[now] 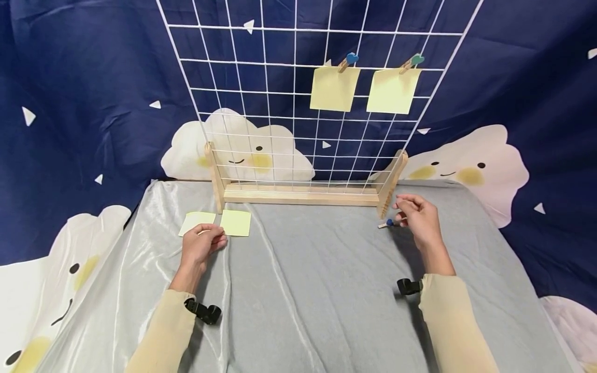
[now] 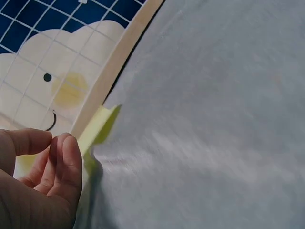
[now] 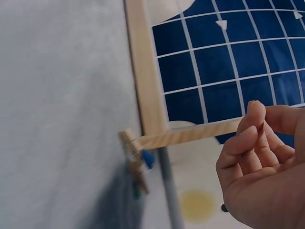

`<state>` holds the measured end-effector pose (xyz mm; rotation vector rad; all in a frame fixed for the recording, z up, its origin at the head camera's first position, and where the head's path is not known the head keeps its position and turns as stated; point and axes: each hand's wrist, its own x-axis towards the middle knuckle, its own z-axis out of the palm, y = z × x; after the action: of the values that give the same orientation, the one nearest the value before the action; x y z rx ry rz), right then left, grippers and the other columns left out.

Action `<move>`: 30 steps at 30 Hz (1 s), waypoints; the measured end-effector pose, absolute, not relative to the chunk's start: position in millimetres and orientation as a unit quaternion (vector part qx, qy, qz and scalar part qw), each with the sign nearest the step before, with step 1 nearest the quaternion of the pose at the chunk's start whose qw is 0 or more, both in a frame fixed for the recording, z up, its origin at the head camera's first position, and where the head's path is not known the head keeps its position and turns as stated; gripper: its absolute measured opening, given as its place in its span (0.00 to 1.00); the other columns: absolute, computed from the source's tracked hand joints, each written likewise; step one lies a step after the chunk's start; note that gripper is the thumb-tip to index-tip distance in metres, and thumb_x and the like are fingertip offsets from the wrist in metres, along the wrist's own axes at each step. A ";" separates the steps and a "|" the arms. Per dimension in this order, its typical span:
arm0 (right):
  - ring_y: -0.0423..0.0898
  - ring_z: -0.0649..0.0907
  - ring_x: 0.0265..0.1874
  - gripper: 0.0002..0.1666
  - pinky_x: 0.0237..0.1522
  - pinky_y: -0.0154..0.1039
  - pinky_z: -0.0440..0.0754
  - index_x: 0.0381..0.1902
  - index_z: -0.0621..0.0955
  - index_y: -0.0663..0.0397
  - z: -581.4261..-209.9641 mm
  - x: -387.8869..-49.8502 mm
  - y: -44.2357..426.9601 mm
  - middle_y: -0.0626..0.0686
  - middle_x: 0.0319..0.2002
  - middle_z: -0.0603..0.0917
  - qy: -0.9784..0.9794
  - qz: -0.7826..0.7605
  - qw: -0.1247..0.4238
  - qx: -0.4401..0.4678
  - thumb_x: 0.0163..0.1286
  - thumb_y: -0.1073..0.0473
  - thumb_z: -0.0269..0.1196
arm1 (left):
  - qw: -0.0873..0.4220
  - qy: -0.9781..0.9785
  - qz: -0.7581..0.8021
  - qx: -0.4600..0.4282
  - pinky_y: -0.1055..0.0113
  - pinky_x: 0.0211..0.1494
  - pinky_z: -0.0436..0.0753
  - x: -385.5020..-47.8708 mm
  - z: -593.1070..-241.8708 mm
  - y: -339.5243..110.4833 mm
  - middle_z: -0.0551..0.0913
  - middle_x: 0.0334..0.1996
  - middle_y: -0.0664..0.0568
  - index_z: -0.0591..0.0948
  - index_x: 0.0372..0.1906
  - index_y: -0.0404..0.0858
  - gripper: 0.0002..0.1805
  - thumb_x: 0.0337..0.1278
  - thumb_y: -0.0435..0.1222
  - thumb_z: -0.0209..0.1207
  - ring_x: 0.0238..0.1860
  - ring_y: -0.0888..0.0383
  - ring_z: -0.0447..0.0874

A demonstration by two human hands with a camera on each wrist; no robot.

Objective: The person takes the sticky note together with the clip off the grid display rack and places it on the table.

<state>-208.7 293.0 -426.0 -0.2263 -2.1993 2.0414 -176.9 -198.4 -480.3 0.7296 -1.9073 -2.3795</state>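
Observation:
My left hand (image 1: 201, 246) hovers by two pale yellow sticky notes, the left note (image 1: 196, 220) and the right note (image 1: 236, 223). Its fingers are loosely bent, thumb and fingertips close together; in the left wrist view a note (image 2: 97, 129) shows behind them, with no paper visibly between. On the right, my right hand (image 1: 421, 221) is near small wooden clothespins lying by the rack's foot, one with a blue heart (image 1: 389, 222). The right wrist view shows a blurred clothespin (image 3: 129, 143) beyond the loosely curled fingers, which hold nothing visible.
A white wire grid rack (image 1: 295, 93) stands on a wooden base (image 1: 300, 197). Two yellow notes hang on it, one (image 1: 335, 90) under a blue heart clothespin (image 1: 349, 61), the other (image 1: 393, 93) under a green one (image 1: 413, 63). Grey cloth (image 1: 317, 280) covers the table.

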 end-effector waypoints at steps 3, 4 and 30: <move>0.38 0.81 0.21 0.03 0.20 0.27 0.79 0.45 0.81 0.50 -416.8 -212.3 288.7 0.42 0.29 0.86 -0.719 0.688 0.071 -0.066 0.76 0.61 0.62 | 0.003 -0.610 -0.761 0.221 0.69 0.35 0.89 -179.5 -475.7 -195.3 0.86 0.22 0.51 0.75 0.39 0.30 0.06 0.62 0.23 0.61 0.26 0.62 0.87; 0.38 0.81 0.21 0.03 0.20 0.27 0.79 0.45 0.81 0.50 -413.6 -213.6 287.4 0.43 0.29 0.86 -0.715 0.693 0.072 -0.061 0.76 0.61 0.61 | 0.003 -0.610 -0.762 0.218 0.69 0.35 0.89 -180.7 -473.9 -193.9 0.86 0.22 0.51 0.76 0.40 0.30 0.06 0.62 0.23 0.61 0.26 0.62 0.87; 0.39 0.81 0.18 0.05 0.19 0.28 0.77 0.45 0.83 0.59 -347.0 -227.0 268.6 0.49 0.28 0.86 -0.682 0.720 0.123 0.047 0.73 0.66 0.63 | -0.002 -0.597 -0.790 0.140 0.71 0.36 0.88 -201.1 -443.9 -159.5 0.87 0.25 0.53 0.75 0.41 0.32 0.06 0.63 0.23 0.60 0.26 0.62 0.87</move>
<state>-227.0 268.6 -347.0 0.1367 -1.9884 2.0995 -201.1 -159.5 -443.9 0.4395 -1.8785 -2.4841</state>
